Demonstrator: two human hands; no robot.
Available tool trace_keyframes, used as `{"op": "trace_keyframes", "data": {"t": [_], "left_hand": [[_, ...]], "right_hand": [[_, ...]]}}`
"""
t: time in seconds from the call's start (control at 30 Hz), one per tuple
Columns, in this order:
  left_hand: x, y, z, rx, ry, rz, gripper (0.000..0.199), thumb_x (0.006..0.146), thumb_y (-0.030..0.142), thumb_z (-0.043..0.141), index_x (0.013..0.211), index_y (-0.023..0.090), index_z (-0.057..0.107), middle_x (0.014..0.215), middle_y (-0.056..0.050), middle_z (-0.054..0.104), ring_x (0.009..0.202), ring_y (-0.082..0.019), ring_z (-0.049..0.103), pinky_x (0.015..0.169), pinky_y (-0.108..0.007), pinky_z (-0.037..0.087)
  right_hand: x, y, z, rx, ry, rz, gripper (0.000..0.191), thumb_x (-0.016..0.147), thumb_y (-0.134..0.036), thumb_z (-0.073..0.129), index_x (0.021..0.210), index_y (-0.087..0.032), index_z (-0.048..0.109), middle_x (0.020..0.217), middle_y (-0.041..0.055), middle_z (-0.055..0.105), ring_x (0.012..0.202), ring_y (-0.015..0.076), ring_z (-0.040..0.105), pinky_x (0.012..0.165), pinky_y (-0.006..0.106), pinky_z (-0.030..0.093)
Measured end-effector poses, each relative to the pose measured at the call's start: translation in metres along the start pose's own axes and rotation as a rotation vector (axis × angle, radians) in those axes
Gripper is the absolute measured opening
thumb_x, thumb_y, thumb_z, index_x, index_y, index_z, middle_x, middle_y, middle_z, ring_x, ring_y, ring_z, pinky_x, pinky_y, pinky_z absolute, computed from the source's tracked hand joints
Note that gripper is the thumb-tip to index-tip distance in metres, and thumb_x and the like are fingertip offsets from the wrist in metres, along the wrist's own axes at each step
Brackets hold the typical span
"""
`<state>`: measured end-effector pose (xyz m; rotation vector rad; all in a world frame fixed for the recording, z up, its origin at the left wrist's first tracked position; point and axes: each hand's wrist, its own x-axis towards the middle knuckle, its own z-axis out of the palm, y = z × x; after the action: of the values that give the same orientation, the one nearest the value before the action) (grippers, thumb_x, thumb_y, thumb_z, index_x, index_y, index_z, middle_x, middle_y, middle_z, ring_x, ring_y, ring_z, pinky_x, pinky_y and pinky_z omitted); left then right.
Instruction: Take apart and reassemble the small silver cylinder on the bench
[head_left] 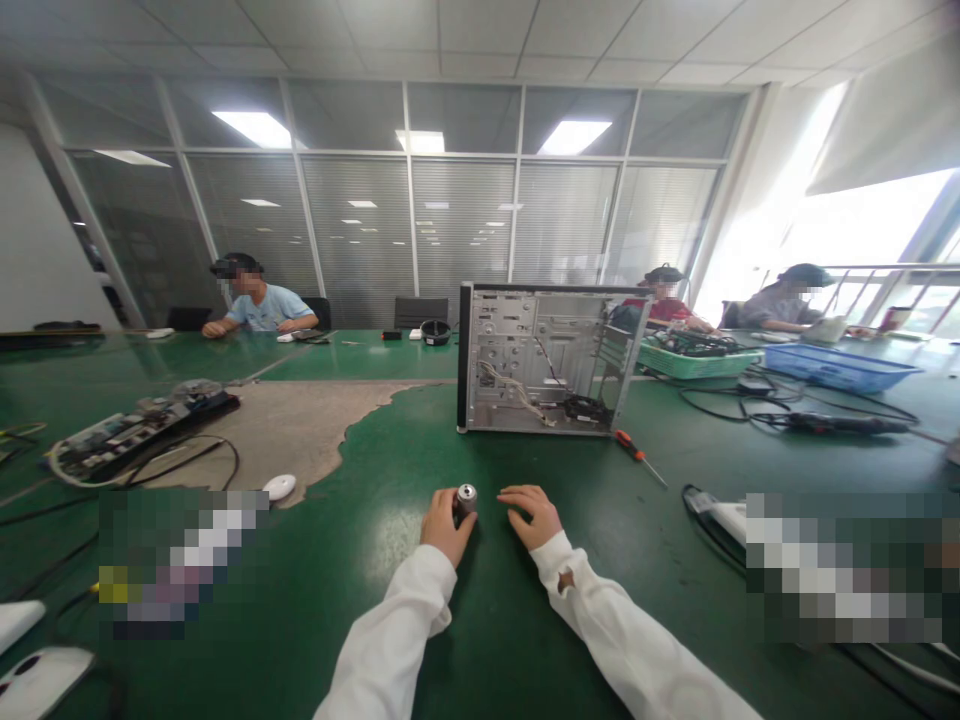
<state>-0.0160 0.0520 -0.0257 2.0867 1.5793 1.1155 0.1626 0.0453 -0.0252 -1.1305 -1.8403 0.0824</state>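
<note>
Near the table's middle, my left hand (446, 528) curls its fingers and thumb around a small dark metal cylinder (466, 503) with a silver top and a dark spot in it. It stands upright on the green tabletop; its exact kind is too small to make out. My right hand (534, 515) is just to the right, palm down with fingers bent and apart, and holds nothing. Beyond both hands stands an open computer case (544, 360) with loose cables inside. An orange-handled screwdriver (639, 454) lies by its lower right corner.
A circuit board assembly (142, 425) and cables lie left, near a white round object (280, 487). Green (705, 365) and blue (840, 372) baskets stand back right. A white power strip (727, 518) lies right. Several people sit across the green table (375, 620).
</note>
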Motion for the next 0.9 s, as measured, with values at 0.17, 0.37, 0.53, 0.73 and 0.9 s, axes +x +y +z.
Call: {"op": "trace_keyframes", "data": {"t": [0.17, 0.37, 0.53, 0.73, 0.9], "left_hand": [[0.000, 0.001, 0.000, 0.031, -0.012, -0.019, 0.034, 0.065, 0.021, 0.054, 0.098, 0.016, 0.046, 0.096, -0.006, 0.049, 0.088, -0.017, 0.049, 0.079, -0.030, 0.038], [0.000, 0.002, -0.001, 0.042, -0.028, -0.035, 0.035, 0.065, 0.020, 0.054, 0.098, 0.016, 0.045, 0.097, -0.006, 0.049, 0.088, -0.017, 0.049, 0.078, -0.031, 0.038], [0.000, 0.002, -0.001, 0.039, -0.042, -0.059, 0.035, 0.064, 0.019, 0.054, 0.098, 0.018, 0.045, 0.098, -0.006, 0.049, 0.090, -0.018, 0.049, 0.078, -0.031, 0.037], [-0.002, 0.004, -0.002, 0.075, -0.066, -0.072, 0.039, 0.061, 0.010, 0.050, 0.099, 0.017, 0.044, 0.101, -0.007, 0.047, 0.095, -0.019, 0.047, 0.081, -0.031, 0.035], [-0.001, 0.003, -0.001, 0.073, -0.063, -0.084, 0.040, 0.059, 0.005, 0.046, 0.097, 0.016, 0.045, 0.102, -0.007, 0.047, 0.095, -0.019, 0.048, 0.083, -0.031, 0.035]], "right_hand": [[-0.005, 0.001, 0.005, -0.082, -0.127, 0.038, 0.026, 0.063, -0.012, 0.047, 0.078, -0.024, 0.065, 0.083, 0.0018, 0.064, 0.085, 0.0181, 0.051, 0.075, 0.035, 0.041], [-0.007, 0.005, 0.009, -0.099, -0.109, 0.085, 0.027, 0.058, -0.008, 0.046, 0.070, -0.025, 0.064, 0.081, 0.0020, 0.064, 0.084, 0.0198, 0.051, 0.072, 0.036, 0.041], [-0.004, 0.008, 0.007, 0.094, -0.015, 0.188, 0.024, 0.051, -0.005, 0.040, 0.054, -0.021, 0.057, 0.082, 0.0022, 0.062, 0.084, 0.0190, 0.051, 0.076, 0.035, 0.038], [0.001, 0.013, 0.002, 0.215, 0.073, 0.317, 0.018, 0.050, -0.009, 0.032, 0.047, -0.020, 0.045, 0.064, 0.0013, 0.060, 0.067, 0.0150, 0.055, 0.066, 0.028, 0.042], [0.002, 0.014, -0.001, 0.310, 0.116, 0.437, 0.017, 0.047, -0.011, 0.027, 0.041, -0.021, 0.039, 0.039, -0.0029, 0.050, 0.043, 0.0112, 0.049, 0.047, 0.021, 0.040]]}}
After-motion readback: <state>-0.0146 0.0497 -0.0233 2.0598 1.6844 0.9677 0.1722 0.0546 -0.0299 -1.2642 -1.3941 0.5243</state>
